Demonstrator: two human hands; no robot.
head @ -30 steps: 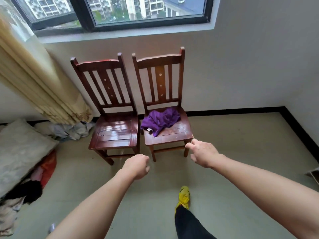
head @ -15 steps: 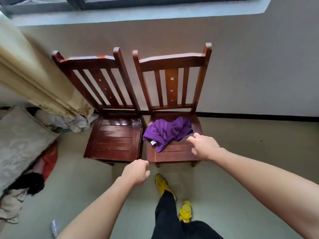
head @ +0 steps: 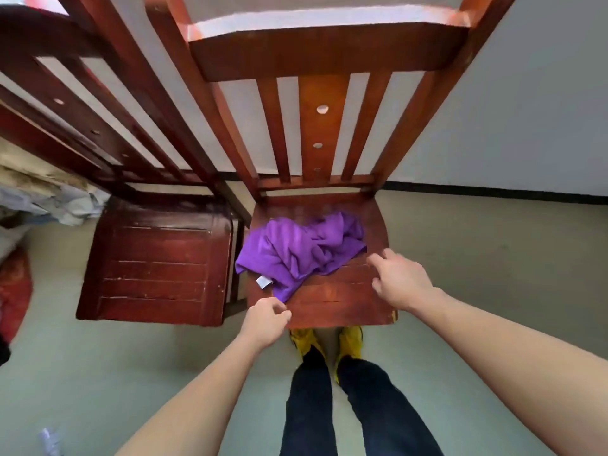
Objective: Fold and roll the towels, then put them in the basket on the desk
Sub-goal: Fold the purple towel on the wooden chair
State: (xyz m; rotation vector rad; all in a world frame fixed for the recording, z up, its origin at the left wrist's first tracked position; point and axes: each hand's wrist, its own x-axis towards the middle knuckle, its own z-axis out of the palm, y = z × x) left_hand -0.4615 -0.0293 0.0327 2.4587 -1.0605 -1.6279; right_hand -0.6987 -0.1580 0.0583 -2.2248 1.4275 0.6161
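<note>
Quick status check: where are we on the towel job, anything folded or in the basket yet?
Nothing looks done: the purple towel lies crumpled on the right chair's seat, unfolded. In hand: both hands reach over that seat, the left hand at the towel's near corner, the right hand open beside its right edge; neither grips it yet. Left: pick up, fold, roll, basket. No basket or desk is in view.

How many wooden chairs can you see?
2. The right chair stands in front of the person, with the purple towel crumpled on its seat. The left chair stands beside it, its seat bare.
</note>
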